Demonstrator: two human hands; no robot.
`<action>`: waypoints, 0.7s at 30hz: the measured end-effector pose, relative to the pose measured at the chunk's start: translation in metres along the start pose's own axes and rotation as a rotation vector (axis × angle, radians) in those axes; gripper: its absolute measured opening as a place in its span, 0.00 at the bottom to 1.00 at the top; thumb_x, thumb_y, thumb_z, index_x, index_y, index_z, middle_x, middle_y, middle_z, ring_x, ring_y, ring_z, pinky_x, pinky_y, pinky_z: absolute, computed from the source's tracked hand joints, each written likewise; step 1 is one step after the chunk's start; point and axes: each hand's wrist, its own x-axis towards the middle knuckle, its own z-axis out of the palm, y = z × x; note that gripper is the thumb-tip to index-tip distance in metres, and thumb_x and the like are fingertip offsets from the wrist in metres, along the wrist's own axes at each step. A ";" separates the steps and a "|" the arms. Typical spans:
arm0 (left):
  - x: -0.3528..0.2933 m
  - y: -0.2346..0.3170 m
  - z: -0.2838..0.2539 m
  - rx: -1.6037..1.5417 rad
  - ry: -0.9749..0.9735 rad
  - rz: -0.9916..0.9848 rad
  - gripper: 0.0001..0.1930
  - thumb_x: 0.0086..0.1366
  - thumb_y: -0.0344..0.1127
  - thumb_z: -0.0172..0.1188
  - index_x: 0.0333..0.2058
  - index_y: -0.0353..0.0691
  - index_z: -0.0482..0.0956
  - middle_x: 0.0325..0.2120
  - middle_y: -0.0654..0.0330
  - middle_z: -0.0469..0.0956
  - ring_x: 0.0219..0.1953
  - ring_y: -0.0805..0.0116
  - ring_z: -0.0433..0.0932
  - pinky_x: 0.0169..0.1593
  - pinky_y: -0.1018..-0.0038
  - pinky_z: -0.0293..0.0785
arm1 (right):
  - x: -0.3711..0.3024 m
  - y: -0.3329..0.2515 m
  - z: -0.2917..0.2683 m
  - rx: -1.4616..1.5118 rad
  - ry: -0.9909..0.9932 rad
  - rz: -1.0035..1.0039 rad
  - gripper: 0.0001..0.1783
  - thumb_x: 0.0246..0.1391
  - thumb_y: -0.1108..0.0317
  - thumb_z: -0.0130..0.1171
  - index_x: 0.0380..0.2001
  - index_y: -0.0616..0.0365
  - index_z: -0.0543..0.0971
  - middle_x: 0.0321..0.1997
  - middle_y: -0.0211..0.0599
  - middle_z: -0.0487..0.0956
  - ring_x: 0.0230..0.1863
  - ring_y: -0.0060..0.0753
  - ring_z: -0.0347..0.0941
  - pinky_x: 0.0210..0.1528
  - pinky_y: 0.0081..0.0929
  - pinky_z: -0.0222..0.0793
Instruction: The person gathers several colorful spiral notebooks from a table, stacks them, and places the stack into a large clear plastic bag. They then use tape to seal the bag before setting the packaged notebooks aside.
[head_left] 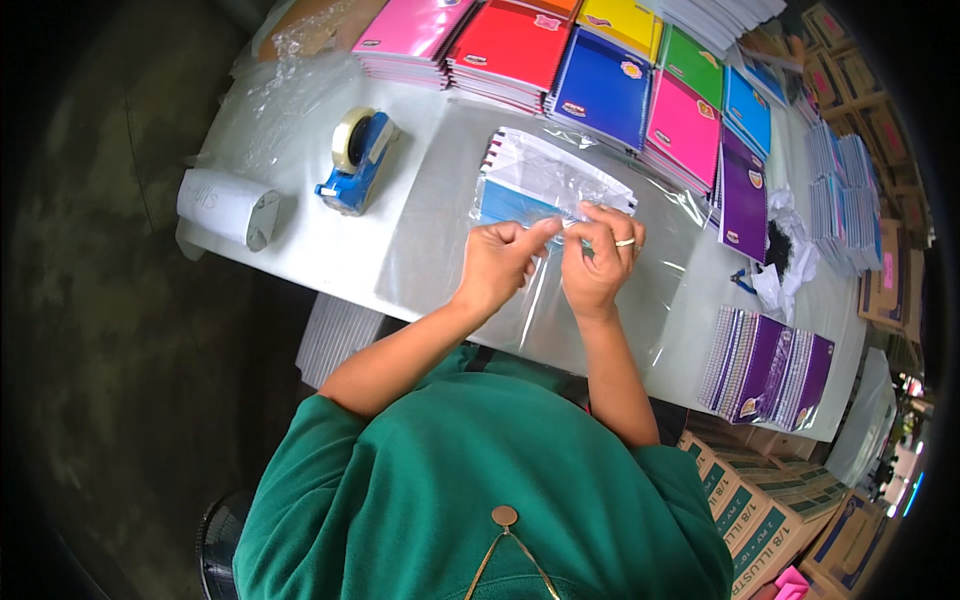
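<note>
Handwriting marks the white packet (215, 207) at the left of the table (335, 245); small labels sit on the coloured notebooks (510, 45), and bold printed lettering runs along the cartons (745, 520). The white-and-blue bundle (550, 160) looks glossy and creased, lying on clear plastic film (430, 255). It sits just beyond the left hand (498, 262) and right hand (600, 262), their fingertips pinched close together, though what they pinch is too small to tell.

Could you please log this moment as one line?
left hand: fingers bent over bundle; right hand: likewise; grip: unclear; tape dispenser: left of bundle
</note>
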 end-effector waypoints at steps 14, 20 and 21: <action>0.061 -0.108 -0.104 -0.431 -0.125 -0.391 0.36 0.58 0.66 0.45 0.46 0.35 0.72 0.38 0.52 0.78 0.32 0.62 0.78 0.37 0.67 0.75 | 0.011 -0.043 -0.047 -0.041 -0.720 -0.073 0.16 0.45 0.72 0.55 0.41 0.49 0.74 0.57 0.41 0.67 0.59 0.41 0.60 0.60 0.45 0.50; 0.027 -0.017 -0.027 -0.039 -0.448 -0.437 0.31 0.57 0.50 0.57 0.51 0.30 0.66 0.45 0.50 0.73 0.43 0.59 0.75 0.48 0.66 0.72 | -0.084 -0.027 -0.106 -0.145 -0.402 -0.141 0.22 0.42 0.69 0.63 0.43 0.41 0.69 0.51 0.23 0.71 0.54 0.30 0.63 0.61 0.44 0.48; 0.022 -0.008 -0.007 -0.010 -0.491 -0.381 0.32 0.56 0.50 0.58 0.51 0.30 0.66 0.44 0.50 0.73 0.43 0.59 0.76 0.47 0.66 0.72 | -0.096 -0.024 -0.121 -0.217 -0.332 -0.101 0.22 0.44 0.70 0.62 0.43 0.40 0.69 0.50 0.21 0.72 0.54 0.29 0.63 0.61 0.44 0.48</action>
